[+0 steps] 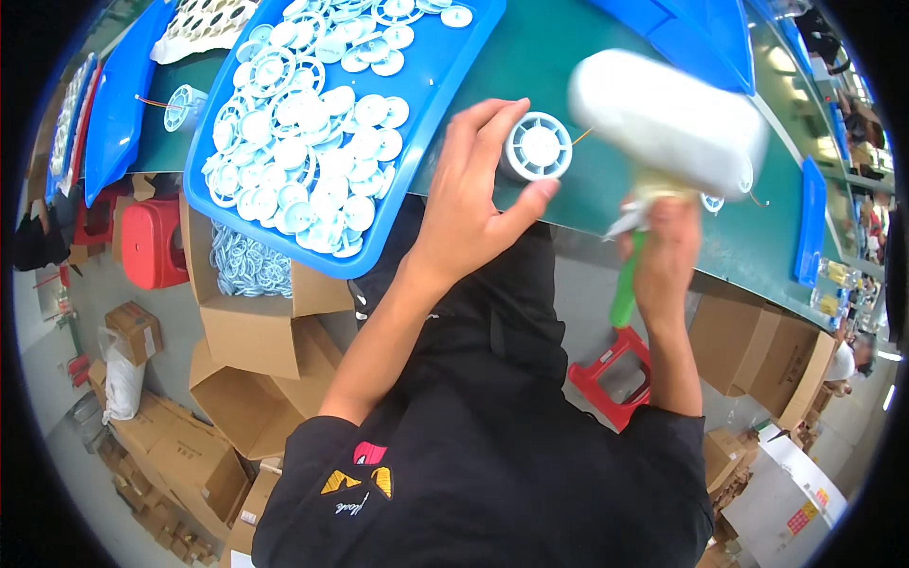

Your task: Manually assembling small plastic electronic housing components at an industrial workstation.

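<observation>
- The blue tray (431,76), landmark for all places here, lies tilted on the green table (511,66) and is heaped with pale discs and spoked rings (303,114)
- Just right of the tray is the white spoked cylinder (540,145), spoked face up, a thin wire (582,135) running off its right side
- The left hand (478,185), between tray and cylinder, curves around the cylinder's left side, thumb by its near edge and fingers by its far left edge; how firmly it presses, I cannot tell
- The right hand (666,251), farther right of the tray and well apart from the left, is closed around the green handle of a mallet (668,118), whose fat white head is blurred
- Left of the tray, another cylinder (185,109) with a wire lies beside a blue bin (123,104)
- Below the tray's near end, a cardboard box (251,331) holds many bluish rings (248,260)
- Left of that end is a red stool (153,243)
</observation>
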Demonstrator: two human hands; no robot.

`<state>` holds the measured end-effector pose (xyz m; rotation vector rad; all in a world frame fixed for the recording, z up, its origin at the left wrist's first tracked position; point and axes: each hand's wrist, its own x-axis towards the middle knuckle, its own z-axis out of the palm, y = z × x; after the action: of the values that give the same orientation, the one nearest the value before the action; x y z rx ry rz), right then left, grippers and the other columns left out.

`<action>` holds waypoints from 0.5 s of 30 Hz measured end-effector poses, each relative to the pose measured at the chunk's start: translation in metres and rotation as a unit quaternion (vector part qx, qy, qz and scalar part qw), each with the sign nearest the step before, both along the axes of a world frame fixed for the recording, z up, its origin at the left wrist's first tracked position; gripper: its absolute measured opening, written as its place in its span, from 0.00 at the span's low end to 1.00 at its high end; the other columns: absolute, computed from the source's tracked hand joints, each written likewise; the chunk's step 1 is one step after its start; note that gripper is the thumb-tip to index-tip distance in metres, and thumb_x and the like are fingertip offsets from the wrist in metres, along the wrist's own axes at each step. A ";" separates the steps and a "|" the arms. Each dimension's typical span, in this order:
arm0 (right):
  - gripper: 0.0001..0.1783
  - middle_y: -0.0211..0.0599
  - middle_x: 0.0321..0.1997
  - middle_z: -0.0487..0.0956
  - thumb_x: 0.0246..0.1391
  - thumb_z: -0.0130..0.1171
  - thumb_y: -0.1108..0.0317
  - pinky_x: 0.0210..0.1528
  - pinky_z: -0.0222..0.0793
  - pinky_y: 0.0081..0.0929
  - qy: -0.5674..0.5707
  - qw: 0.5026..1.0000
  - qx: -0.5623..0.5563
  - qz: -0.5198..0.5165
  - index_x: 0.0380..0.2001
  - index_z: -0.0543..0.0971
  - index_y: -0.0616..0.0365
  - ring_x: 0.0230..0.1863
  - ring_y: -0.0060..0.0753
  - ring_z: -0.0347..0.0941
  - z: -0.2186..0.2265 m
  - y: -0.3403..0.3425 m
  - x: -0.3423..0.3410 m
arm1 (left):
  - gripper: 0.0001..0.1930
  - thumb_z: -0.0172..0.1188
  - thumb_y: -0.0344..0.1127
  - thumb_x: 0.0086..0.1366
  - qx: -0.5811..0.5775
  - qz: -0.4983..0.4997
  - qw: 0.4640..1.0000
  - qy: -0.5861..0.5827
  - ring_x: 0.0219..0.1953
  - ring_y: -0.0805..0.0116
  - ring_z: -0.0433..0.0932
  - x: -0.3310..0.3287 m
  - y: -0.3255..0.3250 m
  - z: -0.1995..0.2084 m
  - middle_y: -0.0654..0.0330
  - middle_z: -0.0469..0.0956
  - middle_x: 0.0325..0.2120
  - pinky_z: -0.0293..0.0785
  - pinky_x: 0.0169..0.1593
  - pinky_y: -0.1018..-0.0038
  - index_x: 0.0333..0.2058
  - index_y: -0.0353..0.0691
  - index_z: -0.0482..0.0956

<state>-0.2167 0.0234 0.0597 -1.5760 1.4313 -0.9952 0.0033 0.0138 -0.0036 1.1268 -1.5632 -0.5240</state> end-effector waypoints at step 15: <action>0.23 0.31 0.37 0.77 0.80 0.44 0.45 0.23 0.65 0.19 -0.127 0.990 -0.034 -0.044 0.51 0.73 0.56 0.25 0.18 0.69 0.007 0.010 -0.014 | 0.42 0.72 0.41 0.64 0.038 -0.016 0.999 0.000 0.62 0.45 0.73 0.001 -0.001 -0.003 0.48 0.77 0.58 0.68 0.66 0.56 0.71 0.34 0.63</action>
<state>-0.2311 0.0331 0.0666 -1.3863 1.3101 -1.2592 0.0042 0.0129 -0.0061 1.1600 -1.5747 -0.6095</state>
